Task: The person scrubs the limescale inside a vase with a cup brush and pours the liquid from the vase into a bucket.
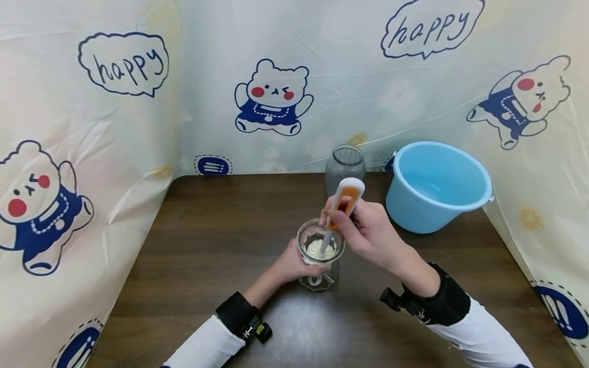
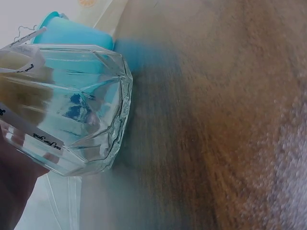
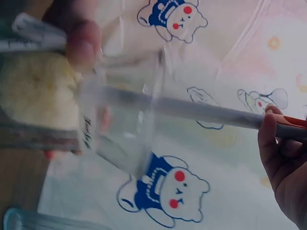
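Note:
My left hand (image 1: 293, 263) grips a clear glass jar (image 1: 329, 282) round its side, below the rim. The jar has faceted glass at its base and printed labels on its wall, seen in the left wrist view. In my right hand (image 1: 370, 232) is a bottle brush (image 1: 352, 191) with an orange and white handle, fingers wrapped round it. Its grey shaft (image 3: 201, 109) runs down through the jar's mouth. A cream sponge head (image 3: 38, 91) fills part of the jar's inside, blurred in the right wrist view.
Behind the hands stands a tall ribbed glass vase (image 1: 332, 176) at the table's back edge. A light blue bucket (image 1: 418, 214) sits to the right, near my right hand. Printed sheeting (image 1: 354, 97) hangs round the brown table (image 1: 207, 220).

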The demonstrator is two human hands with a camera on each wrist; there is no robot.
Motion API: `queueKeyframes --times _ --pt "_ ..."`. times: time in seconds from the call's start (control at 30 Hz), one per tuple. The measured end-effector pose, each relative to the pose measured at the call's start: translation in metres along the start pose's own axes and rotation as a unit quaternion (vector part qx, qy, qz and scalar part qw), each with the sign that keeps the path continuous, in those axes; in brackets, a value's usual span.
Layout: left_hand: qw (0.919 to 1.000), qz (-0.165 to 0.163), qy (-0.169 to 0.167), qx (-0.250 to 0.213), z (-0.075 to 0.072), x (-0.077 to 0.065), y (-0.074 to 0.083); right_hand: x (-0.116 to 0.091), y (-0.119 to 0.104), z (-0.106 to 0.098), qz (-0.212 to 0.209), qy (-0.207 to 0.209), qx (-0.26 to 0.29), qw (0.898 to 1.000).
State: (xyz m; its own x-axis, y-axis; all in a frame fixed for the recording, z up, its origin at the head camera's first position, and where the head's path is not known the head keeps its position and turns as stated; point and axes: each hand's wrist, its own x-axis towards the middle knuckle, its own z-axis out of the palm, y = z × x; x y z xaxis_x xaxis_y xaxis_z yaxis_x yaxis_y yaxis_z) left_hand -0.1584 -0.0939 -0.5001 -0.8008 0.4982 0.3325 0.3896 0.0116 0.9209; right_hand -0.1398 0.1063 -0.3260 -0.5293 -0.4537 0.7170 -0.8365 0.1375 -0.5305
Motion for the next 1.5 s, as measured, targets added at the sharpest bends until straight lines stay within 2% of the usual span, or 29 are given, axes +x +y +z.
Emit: queueKeyframes --times 0.1,0.17,0.33,0.53,0.77,0.87,1.03,1.3,1.5 --pt "1.0 0.0 0.008 0.006 -0.001 0.0 0.002 -0.005 0.005 0.007 0.012 -0.006 0.009 1.0" --pt "0.9999 -0.006 0.007 0.008 -0.001 0.0 0.003 -0.012 0.012 0.013 0.037 -0.015 0.015 0.999" --pt "0.9997 -0.022 -0.014 0.001 -0.001 0.0 0.003 -0.026 0.024 0.024 0.079 -0.018 0.016 0.997" --pt "0.9993 -0.036 -0.001 0.01 -0.003 -0.001 0.003 -0.02 0.026 0.026 0.121 -0.017 -0.003 0.992" --pt "0.9984 -0.052 0.005 0.022 -0.003 -0.002 0.005 -0.012 0.039 0.02 0.227 0.034 0.02 0.973" --pt "0.9985 -0.049 0.006 0.023 -0.001 -0.004 0.006 -0.017 0.042 0.017 0.251 0.046 0.037 0.966" --pt "0.9988 -0.042 0.012 0.02 0.003 -0.008 0.008 -0.026 0.042 0.015 0.276 0.051 0.042 0.959" --pt "0.9998 -0.016 0.01 0.004 0.006 -0.011 0.005 -0.042 0.042 0.012 0.322 0.02 0.034 0.946" --pt "0.9998 -0.013 0.014 0.001 0.002 -0.008 0.008 -0.042 0.041 0.01 0.302 0.015 0.026 0.953"
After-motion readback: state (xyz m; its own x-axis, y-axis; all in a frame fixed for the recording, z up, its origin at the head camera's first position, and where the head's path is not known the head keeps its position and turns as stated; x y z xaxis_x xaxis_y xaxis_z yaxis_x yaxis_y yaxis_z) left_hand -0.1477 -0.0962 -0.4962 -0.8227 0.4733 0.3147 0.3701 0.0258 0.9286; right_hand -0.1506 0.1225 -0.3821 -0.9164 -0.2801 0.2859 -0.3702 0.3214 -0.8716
